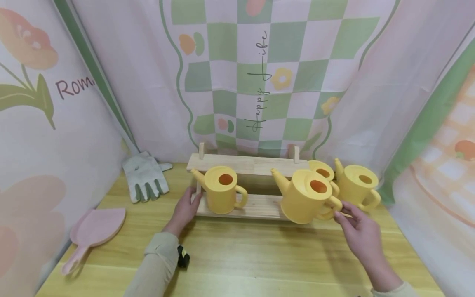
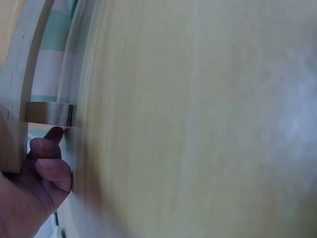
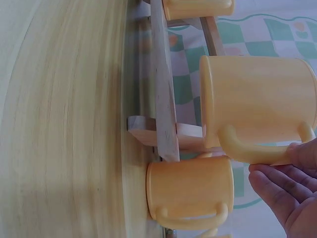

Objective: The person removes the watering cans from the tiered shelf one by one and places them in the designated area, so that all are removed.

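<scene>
My right hand (image 1: 360, 234) pinches the handle of a yellow watering can (image 1: 301, 202) between thumb and fingers. In the right wrist view this can's base (image 3: 207, 99) hangs a little above the lower board, apart from it. A wooden two-tier shelf (image 1: 256, 206) stands on the table; my left hand (image 1: 185, 211) grips its left end, and the left wrist view shows fingers (image 2: 52, 168) curled under the board. Another yellow watering can (image 1: 219, 197) stands at the lower board's left, spout pointing left. Two more yellow watering cans (image 1: 354, 185) (image 1: 322, 168) are at the right, one partly hidden.
A white and green work glove (image 1: 145, 175) lies at the table's back left. Nearer, a pink dustpan (image 1: 97, 227) lies on the wooden table (image 1: 237, 255). Printed curtains (image 1: 256, 82) close off the back and both sides.
</scene>
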`<state>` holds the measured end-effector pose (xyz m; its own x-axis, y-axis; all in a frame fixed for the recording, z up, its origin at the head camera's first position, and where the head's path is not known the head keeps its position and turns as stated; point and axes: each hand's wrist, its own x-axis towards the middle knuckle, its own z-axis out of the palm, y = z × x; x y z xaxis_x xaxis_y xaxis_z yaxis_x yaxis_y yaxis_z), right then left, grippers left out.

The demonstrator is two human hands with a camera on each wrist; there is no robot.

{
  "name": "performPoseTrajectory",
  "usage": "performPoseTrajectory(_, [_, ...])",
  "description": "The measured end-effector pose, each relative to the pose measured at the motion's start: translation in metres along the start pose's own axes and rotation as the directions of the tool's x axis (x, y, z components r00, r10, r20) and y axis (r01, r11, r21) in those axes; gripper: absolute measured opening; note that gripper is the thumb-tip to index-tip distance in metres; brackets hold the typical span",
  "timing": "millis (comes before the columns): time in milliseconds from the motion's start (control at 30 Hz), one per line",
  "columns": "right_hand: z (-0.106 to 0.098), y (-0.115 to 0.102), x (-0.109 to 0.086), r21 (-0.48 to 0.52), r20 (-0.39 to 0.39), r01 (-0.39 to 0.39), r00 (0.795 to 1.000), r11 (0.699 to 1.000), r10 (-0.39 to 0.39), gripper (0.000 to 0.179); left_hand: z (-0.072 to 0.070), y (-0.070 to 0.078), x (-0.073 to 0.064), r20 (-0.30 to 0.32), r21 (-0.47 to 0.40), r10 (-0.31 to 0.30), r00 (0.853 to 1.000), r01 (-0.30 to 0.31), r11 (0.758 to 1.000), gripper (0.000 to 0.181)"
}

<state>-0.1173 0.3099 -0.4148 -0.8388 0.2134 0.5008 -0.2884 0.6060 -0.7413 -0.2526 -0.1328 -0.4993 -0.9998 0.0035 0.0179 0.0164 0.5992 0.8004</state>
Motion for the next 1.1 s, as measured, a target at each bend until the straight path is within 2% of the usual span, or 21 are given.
performPoseTrajectory(633, [-0.025, 0.012, -0.007, 0.004, -0.021, -0.071, 0.997, 0.997, 0.071, 0.035, -0.001, -0.001, -0.001, 0.006, -0.015, -0.005, 1.0, 0.005, 1.0, 0.042])
performPoseTrajectory(1100, [-0.042, 0.024, -0.012, -0.042, -0.022, -0.138, 0.99, 0.99, 0.137, 0.029, 0.0, -0.001, 0.0, 0.011, -0.008, -0.006, 1.0, 0.006, 1.0, 0.044])
